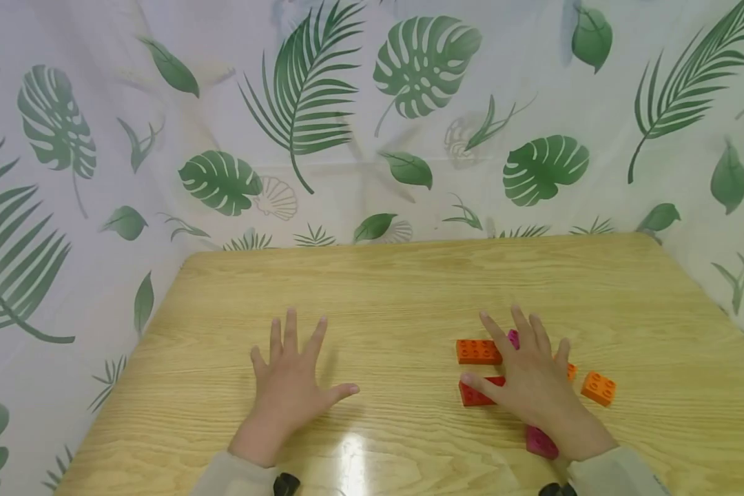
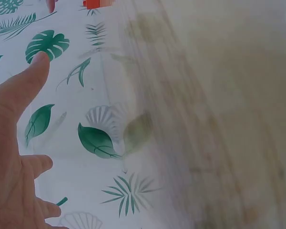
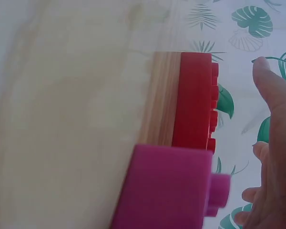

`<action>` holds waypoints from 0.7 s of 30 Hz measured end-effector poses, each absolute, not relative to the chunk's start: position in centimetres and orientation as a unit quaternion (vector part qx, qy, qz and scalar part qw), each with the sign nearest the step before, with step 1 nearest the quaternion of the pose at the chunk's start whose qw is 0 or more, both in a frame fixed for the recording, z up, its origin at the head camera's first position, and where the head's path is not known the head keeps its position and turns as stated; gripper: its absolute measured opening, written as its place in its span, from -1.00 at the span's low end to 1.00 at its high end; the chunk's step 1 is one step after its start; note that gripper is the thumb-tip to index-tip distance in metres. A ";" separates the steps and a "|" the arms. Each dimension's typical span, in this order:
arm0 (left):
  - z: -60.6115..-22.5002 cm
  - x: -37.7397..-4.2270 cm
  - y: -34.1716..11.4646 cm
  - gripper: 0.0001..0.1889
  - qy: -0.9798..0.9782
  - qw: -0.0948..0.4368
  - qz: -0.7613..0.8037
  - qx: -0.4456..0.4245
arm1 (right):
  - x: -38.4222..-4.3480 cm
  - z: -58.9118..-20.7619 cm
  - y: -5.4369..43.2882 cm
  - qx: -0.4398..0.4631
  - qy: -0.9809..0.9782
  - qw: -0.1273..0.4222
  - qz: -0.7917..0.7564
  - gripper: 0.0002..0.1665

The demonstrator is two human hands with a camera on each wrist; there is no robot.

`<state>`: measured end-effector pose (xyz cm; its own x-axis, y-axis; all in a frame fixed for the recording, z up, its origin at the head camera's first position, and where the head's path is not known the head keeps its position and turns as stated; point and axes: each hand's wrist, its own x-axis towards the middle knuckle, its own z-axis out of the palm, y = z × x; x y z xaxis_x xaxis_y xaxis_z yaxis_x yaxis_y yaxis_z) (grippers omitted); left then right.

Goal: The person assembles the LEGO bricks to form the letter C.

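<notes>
My left hand (image 1: 288, 387) is spread flat-fingered over the left half of the wooden table (image 1: 397, 296), holding nothing. On the right, my right hand (image 1: 536, 379) spreads its fingers above a group of toy building bricks and grips none of them. An orange-red brick (image 1: 476, 352) and a red brick (image 1: 473, 393) stick out past its thumb side. A magenta brick (image 1: 541, 442) lies under the wrist, and a second magenta piece (image 1: 513, 338) shows between fingers. To the right sits a small orange brick (image 1: 598, 388); another orange one (image 1: 571, 372) is mostly covered by the hand.
A white cloth with green leaf prints (image 1: 341, 138) hangs behind the table and along both sides. Light glares off the wood (image 1: 352, 461) near the front edge. In the right wrist view a magenta brick (image 3: 167, 186) stands close, before a red one (image 3: 194, 100).
</notes>
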<state>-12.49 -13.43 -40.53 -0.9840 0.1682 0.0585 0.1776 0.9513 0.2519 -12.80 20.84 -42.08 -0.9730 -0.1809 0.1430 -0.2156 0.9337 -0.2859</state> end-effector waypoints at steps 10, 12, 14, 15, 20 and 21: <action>-40.8 -13.1 -11.5 0.13 -0.986 0.019 -0.130 -0.106 | -13.0 -42.2 21.2 0.123 -0.979 0.050 0.154 0.20; -40.9 -13.2 -11.1 0.13 -0.985 0.021 -0.127 -0.113 | -13.0 -42.3 21.4 0.129 -0.978 0.049 0.156 0.20; -40.9 -13.2 -10.6 0.13 -0.984 0.023 -0.126 -0.123 | -13.0 -42.3 21.5 0.136 -0.977 0.051 0.154 0.19; -40.9 -13.3 -10.3 0.12 -0.983 0.024 -0.127 -0.128 | -13.0 -42.4 21.6 0.141 -0.977 0.053 0.154 0.19; -41.1 -13.3 -9.2 0.11 -0.979 0.021 -0.136 -0.152 | -13.0 -42.4 21.9 0.172 -0.971 0.079 0.149 0.14; -41.1 -13.3 -8.9 0.11 -0.978 0.019 -0.138 -0.156 | -12.9 -42.4 22.0 0.178 -0.969 0.083 0.150 0.13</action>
<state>-13.29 -8.94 -41.10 -0.9507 0.2996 0.0807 0.3102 0.9133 0.2640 -12.94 21.98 -42.41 -0.9233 -0.3193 0.2136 -0.3691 0.8916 -0.2623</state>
